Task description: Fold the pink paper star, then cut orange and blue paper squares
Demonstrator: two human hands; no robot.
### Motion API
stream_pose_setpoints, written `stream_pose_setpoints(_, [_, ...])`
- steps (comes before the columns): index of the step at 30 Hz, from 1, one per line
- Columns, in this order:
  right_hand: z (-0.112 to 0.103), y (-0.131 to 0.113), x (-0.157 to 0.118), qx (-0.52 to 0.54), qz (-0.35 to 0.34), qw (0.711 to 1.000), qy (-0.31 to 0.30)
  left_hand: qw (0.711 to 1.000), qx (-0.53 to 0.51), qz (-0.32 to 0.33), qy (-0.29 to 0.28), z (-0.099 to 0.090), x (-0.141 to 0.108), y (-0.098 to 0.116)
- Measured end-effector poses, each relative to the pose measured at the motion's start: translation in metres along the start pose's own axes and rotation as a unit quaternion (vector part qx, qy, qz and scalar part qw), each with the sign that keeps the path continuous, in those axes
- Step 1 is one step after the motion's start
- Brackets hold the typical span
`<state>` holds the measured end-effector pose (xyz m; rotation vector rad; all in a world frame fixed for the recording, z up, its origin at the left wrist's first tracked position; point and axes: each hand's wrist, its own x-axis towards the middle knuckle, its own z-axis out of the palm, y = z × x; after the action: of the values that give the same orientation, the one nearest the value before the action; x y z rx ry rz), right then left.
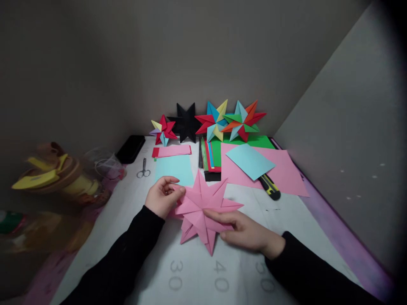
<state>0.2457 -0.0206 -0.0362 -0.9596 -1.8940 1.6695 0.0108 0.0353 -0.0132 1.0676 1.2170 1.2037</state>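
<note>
L hand pose: my left hand (163,195) comes in from the desk's (178,292) left side, wrist bent, thumb on top, fingers curled; pinching a left-hand point of the pink star.
R hand pose: my right hand (243,231) reaches in from the right, palm down, index straight onto the star's ctr, thumb by its lower R edge; pressing or gripping, can't tell.
Pink star (197,222): mid-desk, betw. my hands, well in front of the back edge; some points tilted.
Hidden: L fingertips behind the star; several R fingers tucked under my hand; one end of the yellow-black cutter (270,187) under the loose lt-blue sheet (249,161).
Cut off: both black sleeves run out at the bottom; desk's near edge out of view.
Hard to read: clutter past the L edge, blurred; maybe a brown pot (71,173).
Back edge: small red star (163,129), black star (187,123), two multicol. stars (216,120), upright by the wall.
Back L corner: dark flat item (130,149), prob. phone; scissors (144,164) nearby; pink strips (174,151) above a lt-blue square (173,167).
Back R: pink sheet (286,169) under the loose sheet, partly over green paper (262,141).
In the way: L hand covers part of the square's near edge.
</note>
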Motion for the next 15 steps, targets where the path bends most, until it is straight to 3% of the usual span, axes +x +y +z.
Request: stream_pose_setpoints(15, [0.0010, 0.0011, 0.0006, -0.011, -0.035, 0.999, 0.011, 0.999, -0.032, -0.036, -0.022, -0.0001, -0.0018, 0.0004])
